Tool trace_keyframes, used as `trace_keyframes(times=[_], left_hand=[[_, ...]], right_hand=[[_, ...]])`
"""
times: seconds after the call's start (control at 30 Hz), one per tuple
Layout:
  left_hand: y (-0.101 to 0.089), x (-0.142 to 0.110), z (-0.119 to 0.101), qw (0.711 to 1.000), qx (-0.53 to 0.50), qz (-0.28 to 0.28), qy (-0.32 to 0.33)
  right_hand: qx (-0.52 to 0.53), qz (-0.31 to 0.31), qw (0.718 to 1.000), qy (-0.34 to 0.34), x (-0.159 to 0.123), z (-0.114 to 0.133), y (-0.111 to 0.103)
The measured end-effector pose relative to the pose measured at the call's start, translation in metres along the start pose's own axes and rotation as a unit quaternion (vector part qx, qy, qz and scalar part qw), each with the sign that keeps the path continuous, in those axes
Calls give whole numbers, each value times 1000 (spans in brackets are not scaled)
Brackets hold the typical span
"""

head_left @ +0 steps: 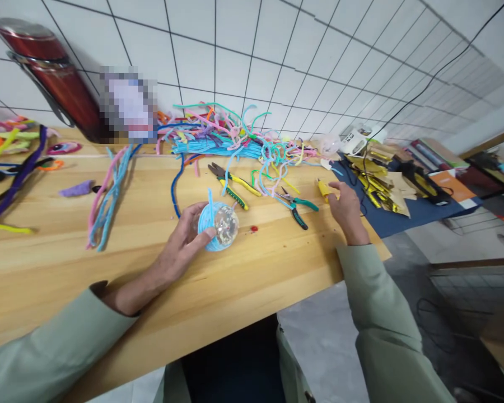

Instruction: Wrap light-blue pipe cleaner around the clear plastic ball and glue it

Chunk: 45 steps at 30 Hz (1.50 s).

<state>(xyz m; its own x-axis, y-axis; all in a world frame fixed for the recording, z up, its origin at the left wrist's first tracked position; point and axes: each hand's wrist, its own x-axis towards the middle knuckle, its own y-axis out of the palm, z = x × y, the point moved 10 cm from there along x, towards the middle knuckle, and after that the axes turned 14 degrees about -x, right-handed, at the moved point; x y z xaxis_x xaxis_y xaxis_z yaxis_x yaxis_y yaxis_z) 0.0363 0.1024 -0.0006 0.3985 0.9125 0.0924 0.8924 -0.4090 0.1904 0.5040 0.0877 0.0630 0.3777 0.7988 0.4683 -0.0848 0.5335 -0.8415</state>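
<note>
Left hand (189, 238) clamps a clear round plastic ball (227, 224); light-blue fuzzy stem (205, 217) wraps its thumb side, the face beyond is bare. Right hand (345, 206) curls at a yellow plastic tool (322, 190); hold unclear.

Clear round ball (228, 228), banded in sky-blue fuzzy stem (211, 208). Bright-yellow stubby piece (322, 190). Teal-and-black-handled metal pliers (293, 202); second pair, yellow-and-dark-green-handled metal pliers (235, 197). Deep-red cylindrical metal flask (61, 78) (cap silvery). White tiled wall (235, 50), black-lined grid. Honey-coloured wooden tabletop (247, 280), faintly grained.
</note>
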Motion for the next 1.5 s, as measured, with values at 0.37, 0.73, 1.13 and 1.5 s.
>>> trace_keyframes(times=[0.37,0.73,1.13,1.5], left_hand=[[5,-1,-4,1000,-11,24,-4],[-12,7,-3,999,-1,-34,32],[-9,6,-2,997,-19,-12,72],[-9,6,1,997,-28,-7,76]], right_hand=[[38,21,999,-7,8,-47,24],[331,225,908,-121,-64,183,1],[344,394,842,-133,-104,225,30],[330,386,839,-195,-106,223,46]])
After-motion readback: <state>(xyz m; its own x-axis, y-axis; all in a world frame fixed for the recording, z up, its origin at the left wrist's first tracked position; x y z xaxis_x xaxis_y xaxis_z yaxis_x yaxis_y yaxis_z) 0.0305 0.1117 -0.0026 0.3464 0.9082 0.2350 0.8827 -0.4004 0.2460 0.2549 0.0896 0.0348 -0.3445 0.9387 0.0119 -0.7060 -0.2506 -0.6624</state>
